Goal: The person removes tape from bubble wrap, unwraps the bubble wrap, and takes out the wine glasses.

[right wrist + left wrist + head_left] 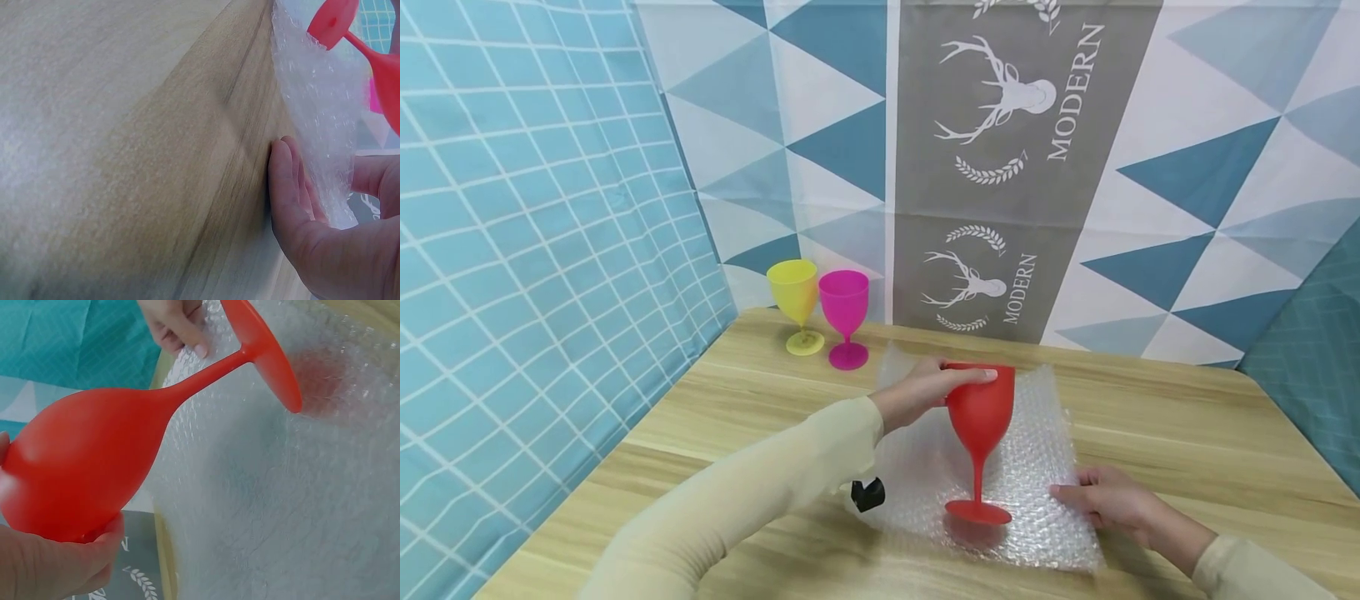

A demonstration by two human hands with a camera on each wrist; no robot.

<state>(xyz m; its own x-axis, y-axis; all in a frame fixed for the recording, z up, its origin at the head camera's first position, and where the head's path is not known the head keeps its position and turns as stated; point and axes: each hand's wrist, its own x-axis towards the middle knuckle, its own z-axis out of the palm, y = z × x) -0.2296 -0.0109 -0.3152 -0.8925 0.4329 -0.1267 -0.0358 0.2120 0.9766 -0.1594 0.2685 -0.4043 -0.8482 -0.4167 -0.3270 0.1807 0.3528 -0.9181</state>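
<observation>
My left hand (925,387) grips a red plastic goblet (981,408) by its bowl, close to the rim. The goblet is upright over a sheet of bubble wrap (1037,450) spread on the table. Its round foot (269,359) is at or just above the sheet; whether they touch is hard to tell. At the sheet's right edge, my right hand (1120,504) pinches the bubble wrap, thumb on top. In the right wrist view, that edge passes between the thumb and the fingers (287,187).
A yellow goblet (793,287) and a magenta goblet (845,304) stand side by side at the back left of the wooden table (715,400). A small black object (868,494) shows beside the left sleeve. Patterned cloth (835,108) hangs behind the table.
</observation>
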